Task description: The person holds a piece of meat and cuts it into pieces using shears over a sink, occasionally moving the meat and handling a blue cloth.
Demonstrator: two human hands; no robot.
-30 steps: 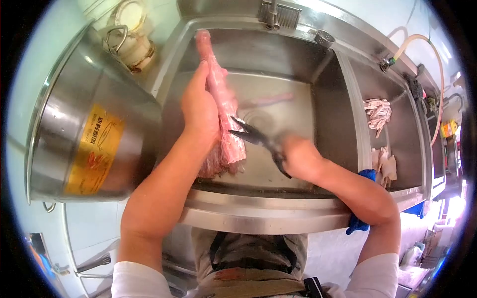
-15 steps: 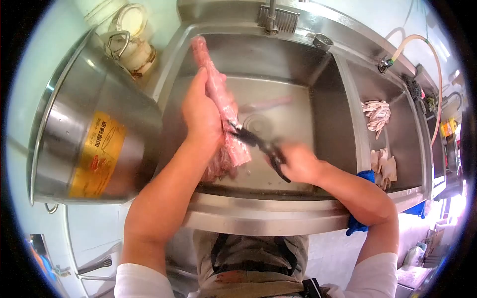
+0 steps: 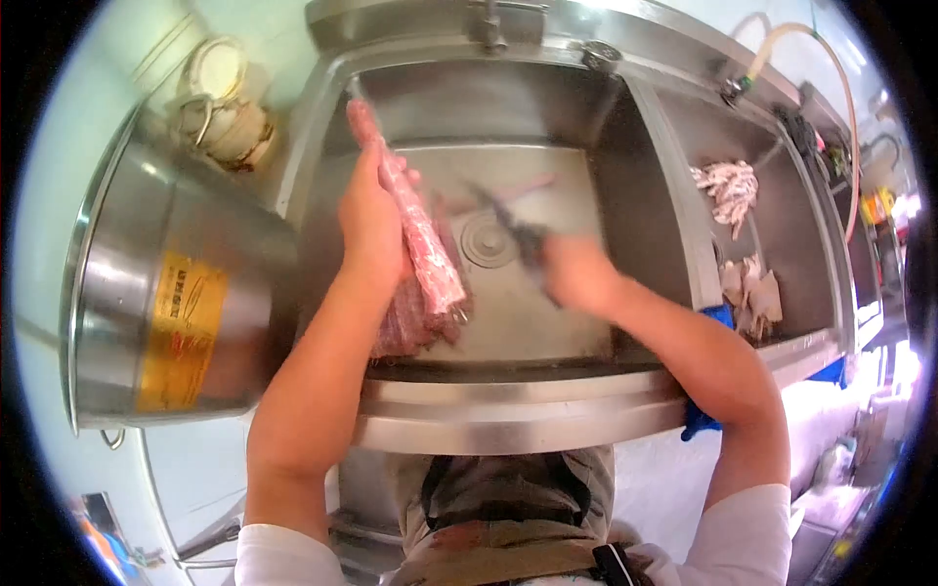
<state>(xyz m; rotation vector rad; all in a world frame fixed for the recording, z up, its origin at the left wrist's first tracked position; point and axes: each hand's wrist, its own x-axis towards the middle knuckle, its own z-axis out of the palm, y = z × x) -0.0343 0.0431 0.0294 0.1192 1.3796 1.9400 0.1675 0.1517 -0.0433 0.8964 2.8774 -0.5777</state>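
Observation:
My left hand (image 3: 371, 220) is wrapped round a long pink piece of raw meat (image 3: 420, 230), held aslant over the left basin of the steel sink (image 3: 528, 342). The meat's upper end points away from me, and its thick lower end hangs near a reddish heap of raw meat (image 3: 403, 327) at the basin's front left. In my right hand (image 3: 576, 273) are black scissors (image 3: 518, 230), smeared by motion and apart from the meat. Their tips point up and left above the drain (image 3: 486, 239). Another thin pinkish length (image 3: 528, 186) lies on the basin floor.
A big steel pot (image 3: 186, 283) with a yellow label stands left of the sink, with dirty white buckets (image 3: 220, 68) behind it. The right basin holds pale strips (image 3: 728, 190) and flat pale pieces (image 3: 752, 293). A tap (image 3: 491, 29) and a hose (image 3: 845, 78) are at the back.
The scissors have come off the meat and moved to the right of it, their tips now higher. My left hand still grips the meat. The whole view has shifted slightly.

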